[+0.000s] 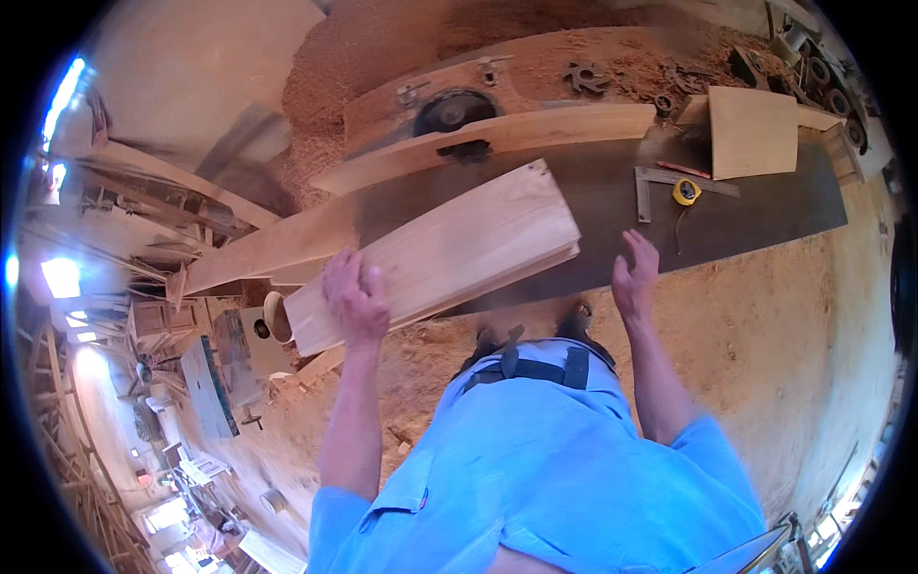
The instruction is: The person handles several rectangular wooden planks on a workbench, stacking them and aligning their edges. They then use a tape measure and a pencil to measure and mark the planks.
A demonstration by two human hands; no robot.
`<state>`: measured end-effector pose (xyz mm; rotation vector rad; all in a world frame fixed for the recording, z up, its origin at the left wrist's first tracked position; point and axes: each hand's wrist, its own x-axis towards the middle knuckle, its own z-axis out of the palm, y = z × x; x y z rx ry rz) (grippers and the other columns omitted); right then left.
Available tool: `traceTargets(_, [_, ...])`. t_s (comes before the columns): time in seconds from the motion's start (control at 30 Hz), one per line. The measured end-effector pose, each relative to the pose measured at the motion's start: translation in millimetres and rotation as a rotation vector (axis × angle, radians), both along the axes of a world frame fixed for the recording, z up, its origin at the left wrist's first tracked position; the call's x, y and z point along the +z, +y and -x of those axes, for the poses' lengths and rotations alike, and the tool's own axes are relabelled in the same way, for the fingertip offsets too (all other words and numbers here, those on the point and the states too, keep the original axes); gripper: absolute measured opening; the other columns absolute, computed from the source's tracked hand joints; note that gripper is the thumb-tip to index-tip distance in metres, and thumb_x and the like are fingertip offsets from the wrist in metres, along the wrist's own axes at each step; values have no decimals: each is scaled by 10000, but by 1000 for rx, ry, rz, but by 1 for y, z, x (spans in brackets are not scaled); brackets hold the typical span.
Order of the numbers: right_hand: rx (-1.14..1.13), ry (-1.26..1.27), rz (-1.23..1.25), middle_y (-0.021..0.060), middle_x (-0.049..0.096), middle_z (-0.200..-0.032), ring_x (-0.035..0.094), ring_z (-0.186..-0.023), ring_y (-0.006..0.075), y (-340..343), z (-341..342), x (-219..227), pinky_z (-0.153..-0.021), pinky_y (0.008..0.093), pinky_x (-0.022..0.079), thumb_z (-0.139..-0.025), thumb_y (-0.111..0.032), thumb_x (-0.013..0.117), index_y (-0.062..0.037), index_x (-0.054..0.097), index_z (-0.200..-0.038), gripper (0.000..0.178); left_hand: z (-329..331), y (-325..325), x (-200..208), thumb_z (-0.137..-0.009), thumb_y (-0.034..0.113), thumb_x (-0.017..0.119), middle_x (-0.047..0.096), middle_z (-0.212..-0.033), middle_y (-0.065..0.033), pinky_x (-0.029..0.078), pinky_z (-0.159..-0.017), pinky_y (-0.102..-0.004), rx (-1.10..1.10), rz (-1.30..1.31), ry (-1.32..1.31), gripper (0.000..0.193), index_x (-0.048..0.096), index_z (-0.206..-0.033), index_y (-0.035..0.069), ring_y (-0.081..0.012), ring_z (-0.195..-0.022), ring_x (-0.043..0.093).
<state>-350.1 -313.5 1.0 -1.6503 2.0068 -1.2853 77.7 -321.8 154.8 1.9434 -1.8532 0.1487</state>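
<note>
A stack of pale wooden boards (459,239) lies at a slant across the dark work table (784,206), its left end jutting past the table's near edge. My left hand (356,297) lies over that left end, back of the hand up, fingers curled over the boards' far edge. To the right of the stack, my right hand (635,275) hovers by the near edge of the table with its fingers apart and nothing in them. A metal try square (645,196) and a yellow tape measure (685,192) rest on the table beyond it.
Behind a long wooden fence (574,124) stands a round saw blade (453,113). A toothed cutter head (585,78) lies among sawdust farther back. A square wooden panel (754,132) is at the right, and a long plank (277,244) runs off to the left.
</note>
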Motion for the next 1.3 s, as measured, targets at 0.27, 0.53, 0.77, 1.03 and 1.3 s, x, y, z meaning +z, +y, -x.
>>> traceTargets(0.27, [247, -451, -661, 148, 731, -1062, 660, -1048, 245, 115, -142, -6, -929, 367, 510, -866, -72, 591, -17, 710, -1153, 315, -71, 15, 21, -891, 236, 693, 606, -1344, -199, 334, -1141, -464, -160, -164, 160, 433, 650, -1257, 8, -341, -1285, 522])
traceTargets(0.53, [565, -845, -893, 119, 729, -986, 673, -921, 181, 144, -279, -2, -827, 320, 529, -911, -234, 651, -21, 679, -1237, 391, -210, 13, -29, -913, 217, 706, 717, -1054, -145, 518, -877, -314, -60, -226, 745, 364, 680, -1139, -68, -200, -983, 665])
traceTargets(0.77, [394, -1653, -847, 89, 702, -1103, 670, -984, 228, 135, -355, 2, -875, 370, 504, -945, -289, 660, -55, 626, -1213, 357, -197, 65, -40, -916, 151, 641, 715, -895, -90, 514, -797, -300, 72, -15, 703, 232, 713, -991, -57, -153, -839, 646])
traceTargets(1.03, [531, -2077, -696, 81, 703, -1169, 655, -1064, 224, 215, -341, -1, -904, 367, 503, -943, -298, 653, -95, 639, -1216, 340, -124, 198, -49, -938, 113, 618, 619, -841, 11, 427, -622, -241, 97, -19, 721, 208, 693, -1047, -47, -76, -715, 521])
traceTargets(1.3, [276, -2158, -310, 106, 680, -1248, 627, -1184, 256, 277, -212, 43, -1020, 411, 505, -991, -327, 516, -66, 623, -1269, 396, 21, 326, 9, -907, 42, 673, 645, -1241, -121, 525, -872, -278, -260, -543, 1290, 566, 480, -1428, -65, -155, -1019, 648])
